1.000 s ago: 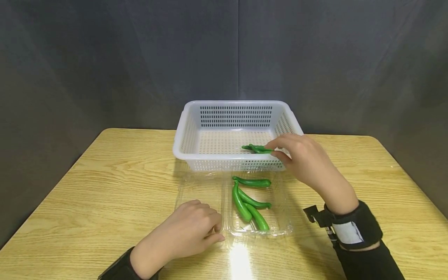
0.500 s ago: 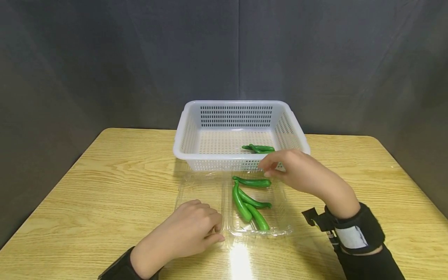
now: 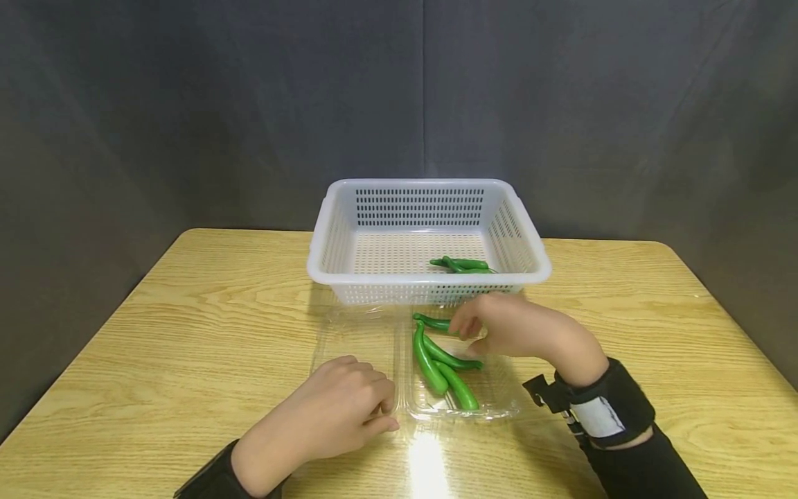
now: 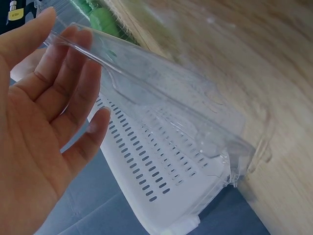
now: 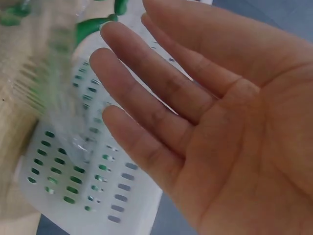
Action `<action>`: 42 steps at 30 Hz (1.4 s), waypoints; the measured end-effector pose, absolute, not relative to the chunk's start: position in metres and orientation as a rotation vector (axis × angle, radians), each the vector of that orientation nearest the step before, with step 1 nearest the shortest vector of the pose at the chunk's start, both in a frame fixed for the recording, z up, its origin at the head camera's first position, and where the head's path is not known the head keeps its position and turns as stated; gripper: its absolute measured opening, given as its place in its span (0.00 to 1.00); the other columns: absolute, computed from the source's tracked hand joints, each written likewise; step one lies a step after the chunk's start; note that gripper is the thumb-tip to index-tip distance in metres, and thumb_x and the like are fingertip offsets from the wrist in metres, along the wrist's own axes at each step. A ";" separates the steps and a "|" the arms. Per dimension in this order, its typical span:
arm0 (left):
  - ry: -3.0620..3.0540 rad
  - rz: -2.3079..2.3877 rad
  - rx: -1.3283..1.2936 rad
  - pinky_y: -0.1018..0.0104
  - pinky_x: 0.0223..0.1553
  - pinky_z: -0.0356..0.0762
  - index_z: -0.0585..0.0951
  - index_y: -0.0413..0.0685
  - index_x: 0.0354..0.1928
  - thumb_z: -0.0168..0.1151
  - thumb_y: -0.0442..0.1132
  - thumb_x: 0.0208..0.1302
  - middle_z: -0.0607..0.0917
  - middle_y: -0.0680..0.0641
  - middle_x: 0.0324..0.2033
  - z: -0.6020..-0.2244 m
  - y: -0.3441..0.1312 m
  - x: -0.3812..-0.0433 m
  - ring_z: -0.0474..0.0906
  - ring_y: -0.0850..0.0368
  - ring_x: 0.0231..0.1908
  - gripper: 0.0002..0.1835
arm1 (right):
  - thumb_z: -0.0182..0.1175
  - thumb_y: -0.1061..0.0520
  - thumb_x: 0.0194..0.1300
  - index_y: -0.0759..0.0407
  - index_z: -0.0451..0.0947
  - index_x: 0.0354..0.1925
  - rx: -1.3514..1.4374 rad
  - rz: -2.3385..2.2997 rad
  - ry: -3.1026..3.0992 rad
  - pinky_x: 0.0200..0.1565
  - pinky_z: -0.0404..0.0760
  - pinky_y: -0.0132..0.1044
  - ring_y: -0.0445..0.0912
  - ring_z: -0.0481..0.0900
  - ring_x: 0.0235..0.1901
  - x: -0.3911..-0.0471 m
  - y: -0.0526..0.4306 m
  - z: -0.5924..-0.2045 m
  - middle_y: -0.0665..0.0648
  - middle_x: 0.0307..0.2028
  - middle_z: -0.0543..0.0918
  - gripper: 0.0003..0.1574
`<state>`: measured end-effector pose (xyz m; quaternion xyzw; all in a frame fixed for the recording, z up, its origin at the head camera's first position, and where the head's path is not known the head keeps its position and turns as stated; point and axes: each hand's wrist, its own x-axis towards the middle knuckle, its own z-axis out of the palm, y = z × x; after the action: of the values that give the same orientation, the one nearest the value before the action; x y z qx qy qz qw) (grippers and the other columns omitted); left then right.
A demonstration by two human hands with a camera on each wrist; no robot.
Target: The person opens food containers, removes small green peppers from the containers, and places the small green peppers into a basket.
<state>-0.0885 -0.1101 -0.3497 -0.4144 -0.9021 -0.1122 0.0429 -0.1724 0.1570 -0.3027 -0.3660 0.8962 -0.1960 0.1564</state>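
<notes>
A clear plastic clamshell (image 3: 355, 339) lies unfolded on the table. Several green chili peppers (image 3: 430, 360) rest in its right half. My right hand (image 3: 499, 322) hovers over that half, thumb and fingers apart, covering one end of the rearmost pepper (image 3: 430, 323). The right wrist view shows its fingers extended, with a pepper (image 5: 93, 25) just beyond the fingertips. My left hand (image 3: 343, 405) stays at the front of the clamshell's left half, fingers loosely bent. In the left wrist view, its fingertips are at the clear plastic edge; whether they touch it is unclear.
Behind the clamshell stands a white slotted basket (image 3: 430, 279), with several green peppers (image 3: 464, 265) at its front right. Bare wooden tabletop (image 3: 187, 333) extends on both sides. A dark grey curtain (image 3: 249, 111) hangs behind the table.
My right hand has left the peppers in the basket and come forward and down over the clamshell's right half. The left hand has not moved.
</notes>
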 end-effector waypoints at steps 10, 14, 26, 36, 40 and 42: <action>-2.764 -0.359 -1.269 0.72 0.29 0.63 0.76 0.59 0.21 0.72 0.51 0.57 0.67 0.66 0.18 -0.350 -0.110 -0.090 0.62 0.70 0.20 0.15 | 0.71 0.68 0.54 0.64 0.82 0.47 -0.996 -0.493 2.543 0.44 0.81 0.39 0.47 0.83 0.41 -0.175 0.154 -0.310 0.54 0.39 0.85 0.20; -2.761 -0.358 -1.269 0.72 0.29 0.63 0.75 0.60 0.21 0.72 0.51 0.57 0.66 0.66 0.17 -0.350 -0.110 -0.090 0.61 0.69 0.20 0.16 | 0.72 0.69 0.53 0.65 0.81 0.48 -0.993 -0.487 2.534 0.44 0.81 0.38 0.47 0.83 0.41 -0.176 0.154 -0.312 0.54 0.38 0.85 0.22; -2.773 -0.385 -1.267 0.71 0.30 0.64 0.75 0.60 0.22 0.72 0.51 0.57 0.66 0.65 0.17 -0.349 -0.113 -0.091 0.62 0.69 0.20 0.15 | 0.73 0.68 0.51 0.63 0.82 0.47 -0.969 -0.484 2.495 0.43 0.80 0.36 0.45 0.82 0.39 -0.181 0.151 -0.321 0.51 0.36 0.86 0.23; -2.767 -0.375 -1.266 0.71 0.29 0.63 0.74 0.60 0.21 0.72 0.51 0.57 0.66 0.66 0.17 -0.350 -0.113 -0.090 0.62 0.69 0.20 0.16 | 0.74 0.68 0.49 0.61 0.82 0.46 -0.914 -0.485 2.476 0.41 0.80 0.33 0.40 0.81 0.35 -0.183 0.145 -0.329 0.50 0.35 0.85 0.24; -2.760 -0.374 -1.267 0.71 0.28 0.62 0.73 0.60 0.21 0.72 0.51 0.57 0.65 0.65 0.17 -0.351 -0.113 -0.090 0.61 0.69 0.20 0.17 | 0.75 0.67 0.49 0.60 0.82 0.46 -0.914 -0.472 2.486 0.39 0.79 0.33 0.38 0.80 0.32 -0.183 0.143 -0.332 0.49 0.33 0.84 0.24; -2.759 -0.372 -1.267 0.71 0.28 0.62 0.73 0.60 0.21 0.72 0.51 0.57 0.65 0.65 0.17 -0.351 -0.113 -0.090 0.61 0.69 0.20 0.17 | 0.75 0.67 0.50 0.60 0.81 0.47 -0.907 -0.469 2.490 0.38 0.79 0.33 0.38 0.79 0.32 -0.183 0.143 -0.333 0.49 0.32 0.83 0.24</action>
<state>-0.0903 -0.1125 -0.3509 -0.4138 -0.9013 -0.1216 0.0416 -0.1834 0.1426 -0.3327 -0.3286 0.9018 -0.1700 0.2234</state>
